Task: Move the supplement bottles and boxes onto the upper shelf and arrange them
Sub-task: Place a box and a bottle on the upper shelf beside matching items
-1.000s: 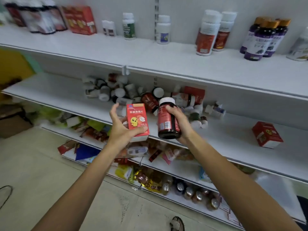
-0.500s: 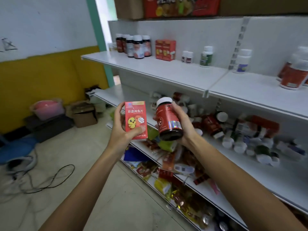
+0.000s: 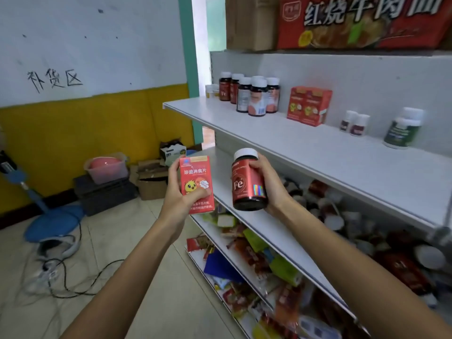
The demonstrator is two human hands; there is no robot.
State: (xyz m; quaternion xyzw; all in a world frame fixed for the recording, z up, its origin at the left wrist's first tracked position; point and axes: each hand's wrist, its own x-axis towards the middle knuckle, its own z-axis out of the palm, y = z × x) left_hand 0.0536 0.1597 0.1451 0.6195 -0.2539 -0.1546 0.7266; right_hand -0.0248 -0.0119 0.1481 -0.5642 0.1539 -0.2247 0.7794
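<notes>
My left hand (image 3: pixel 179 198) grips a red box (image 3: pixel 196 179) with a yellow chick on its front, held upright in front of the shelves' left end. My right hand (image 3: pixel 270 184) grips a dark red bottle (image 3: pixel 247 182) marked Fe, white cap up. Both are below and in front of the upper shelf (image 3: pixel 305 152). On that shelf stand several matching dark bottles (image 3: pixel 254 96), two red boxes (image 3: pixel 308 105), two small white bottles (image 3: pixel 354 123) and a green-labelled bottle (image 3: pixel 402 129). A jumble of bottles (image 3: pixel 342 216) lies on the shelf below.
Snack packets (image 3: pixel 256 260) fill the lower shelves. Cartons (image 3: pixel 354 20) sit on top of the unit. On the floor at left are a blue fan base (image 3: pixel 53 221), cables (image 3: pixel 61 275), cardboard boxes (image 3: pixel 151 182) and a pink bowl in a tub (image 3: pixel 106 166).
The view has swung left toward the shelf's end. Both hands have risen a little with the box and bottle still held; the bottle now stands more upright.
</notes>
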